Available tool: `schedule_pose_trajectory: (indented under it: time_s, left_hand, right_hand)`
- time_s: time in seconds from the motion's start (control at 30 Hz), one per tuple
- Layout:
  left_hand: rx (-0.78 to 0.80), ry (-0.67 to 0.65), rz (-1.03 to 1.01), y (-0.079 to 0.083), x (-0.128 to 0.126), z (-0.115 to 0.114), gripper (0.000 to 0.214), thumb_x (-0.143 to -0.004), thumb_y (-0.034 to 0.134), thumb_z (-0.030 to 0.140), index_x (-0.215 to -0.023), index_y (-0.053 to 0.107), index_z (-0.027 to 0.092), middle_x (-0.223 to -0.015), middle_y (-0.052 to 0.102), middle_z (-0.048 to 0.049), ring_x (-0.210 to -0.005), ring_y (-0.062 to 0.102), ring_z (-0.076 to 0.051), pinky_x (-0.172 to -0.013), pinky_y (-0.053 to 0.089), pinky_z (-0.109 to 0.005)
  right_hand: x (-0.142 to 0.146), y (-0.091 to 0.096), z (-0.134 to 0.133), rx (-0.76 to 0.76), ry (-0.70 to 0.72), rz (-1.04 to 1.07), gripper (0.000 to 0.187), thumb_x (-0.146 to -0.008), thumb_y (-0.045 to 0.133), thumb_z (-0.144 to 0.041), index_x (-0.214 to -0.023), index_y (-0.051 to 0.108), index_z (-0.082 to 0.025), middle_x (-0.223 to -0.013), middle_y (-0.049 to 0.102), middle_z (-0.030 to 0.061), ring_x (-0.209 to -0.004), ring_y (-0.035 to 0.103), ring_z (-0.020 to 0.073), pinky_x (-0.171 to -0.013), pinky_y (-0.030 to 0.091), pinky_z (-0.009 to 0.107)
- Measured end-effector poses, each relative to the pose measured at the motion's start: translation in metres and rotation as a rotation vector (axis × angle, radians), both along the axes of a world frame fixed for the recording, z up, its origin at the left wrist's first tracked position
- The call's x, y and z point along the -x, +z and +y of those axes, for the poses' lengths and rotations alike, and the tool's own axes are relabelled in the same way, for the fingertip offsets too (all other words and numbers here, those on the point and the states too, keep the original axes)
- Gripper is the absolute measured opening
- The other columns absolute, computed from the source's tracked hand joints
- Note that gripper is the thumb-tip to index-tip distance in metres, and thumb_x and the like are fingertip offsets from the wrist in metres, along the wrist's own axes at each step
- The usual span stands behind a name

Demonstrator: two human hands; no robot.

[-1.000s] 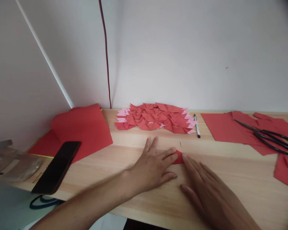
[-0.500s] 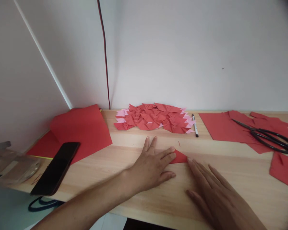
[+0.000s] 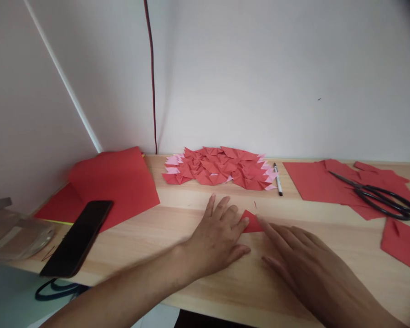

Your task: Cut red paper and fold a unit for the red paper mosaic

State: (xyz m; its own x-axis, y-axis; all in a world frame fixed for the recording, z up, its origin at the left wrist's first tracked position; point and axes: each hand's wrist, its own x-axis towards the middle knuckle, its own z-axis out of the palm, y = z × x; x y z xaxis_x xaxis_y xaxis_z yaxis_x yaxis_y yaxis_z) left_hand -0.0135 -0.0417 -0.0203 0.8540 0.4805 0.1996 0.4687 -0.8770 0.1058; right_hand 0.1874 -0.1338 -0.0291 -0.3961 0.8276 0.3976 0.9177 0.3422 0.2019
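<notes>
A small piece of folded red paper lies flat on the wooden table, partly covered by both hands. My left hand rests on its left side, fingers spread and pointing away from me. From the right, the fingertips of my right hand touch the paper's right part, with the fingers stretched out and the thumb apart. Beyond the hands, against the wall, sits a cluster of folded red and pink paper pieces. A white pen with black ends lies just right of that cluster.
Black-handled scissors lie on red paper sheets at the right, near another red piece. On the left, a black phone overlaps large red sheets, beside a clear container. A dark cord hangs down the wall.
My right hand has moved slightly left and up over the right part of the paper. The left fingers have shifted a little; the left hand stays on the paper.
</notes>
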Motion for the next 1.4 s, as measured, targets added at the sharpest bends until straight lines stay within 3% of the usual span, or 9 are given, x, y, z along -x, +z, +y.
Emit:
schedule_pose_trajectory:
  time_s: [0.2,0.5,0.67,0.87,1.17,1.4]
  left_hand:
    - [-0.014,-0.002,-0.009,-0.002,0.000,0.001,0.056,-0.087,0.047,0.052,-0.130,0.046,0.015,-0.125,0.049,-0.0128,-0.131,0.030,-0.035,-0.111,0.010,-0.060]
    - [-0.033,-0.006,0.006,-0.003,-0.002,0.001,0.056,-0.088,0.046,0.053,-0.130,0.047,0.016,-0.131,0.048,-0.0122,-0.133,0.029,-0.036,-0.110,0.013,-0.062]
    - [-0.160,-0.070,0.017,-0.007,-0.003,-0.006,0.048,-0.095,0.037,0.038,-0.129,0.049,0.006,-0.134,0.048,-0.0145,-0.135,0.026,-0.036,-0.111,0.012,-0.062]
    - [-0.290,-0.084,0.052,-0.014,-0.003,-0.012,0.045,-0.096,0.034,0.031,-0.127,0.051,0.002,-0.132,0.051,-0.0209,-0.131,0.037,-0.034,-0.111,0.015,-0.059]
    - [-0.338,-0.118,0.153,-0.010,0.004,-0.020,0.042,-0.093,0.035,0.019,-0.128,0.049,0.002,-0.136,0.049,-0.0211,-0.128,0.042,-0.032,-0.111,0.013,-0.059]
    - [-0.268,-0.110,0.179,-0.005,0.021,-0.029,0.043,-0.094,0.032,0.016,-0.132,0.044,0.001,-0.138,0.046,-0.0197,-0.131,0.039,-0.029,-0.113,0.012,-0.055]
  right_hand:
    - [0.002,0.010,0.026,0.149,-0.020,-0.066,0.040,-0.095,0.039,-0.037,-0.131,0.050,-0.025,-0.087,0.063,0.0075,-0.070,0.059,0.0210,-0.064,0.043,0.036]
    - [-0.007,0.004,0.038,0.222,-0.005,-0.072,0.039,-0.092,0.046,-0.035,-0.129,0.051,-0.021,-0.087,0.060,0.0075,-0.070,0.058,0.0196,-0.064,0.041,0.033]
    - [-0.003,0.000,0.035,0.173,-0.016,-0.078,0.039,-0.093,0.045,-0.037,-0.126,0.054,-0.019,-0.087,0.058,0.0079,-0.072,0.057,0.0208,-0.062,0.040,0.033]
    - [-0.001,-0.001,0.033,0.146,-0.013,-0.109,0.040,-0.092,0.047,-0.036,-0.126,0.055,-0.016,-0.086,0.058,0.0078,-0.073,0.056,0.0219,-0.064,0.040,0.035]
    - [0.002,0.003,0.031,0.153,-0.057,-0.140,0.042,-0.090,0.051,-0.035,-0.128,0.054,-0.018,-0.087,0.060,0.0079,-0.074,0.056,0.0226,-0.064,0.039,0.035]
    - [0.003,0.003,0.030,0.185,-0.096,-0.147,0.046,-0.088,0.055,-0.037,-0.130,0.052,-0.020,-0.092,0.060,0.0089,-0.077,0.056,0.0232,-0.066,0.039,0.035]
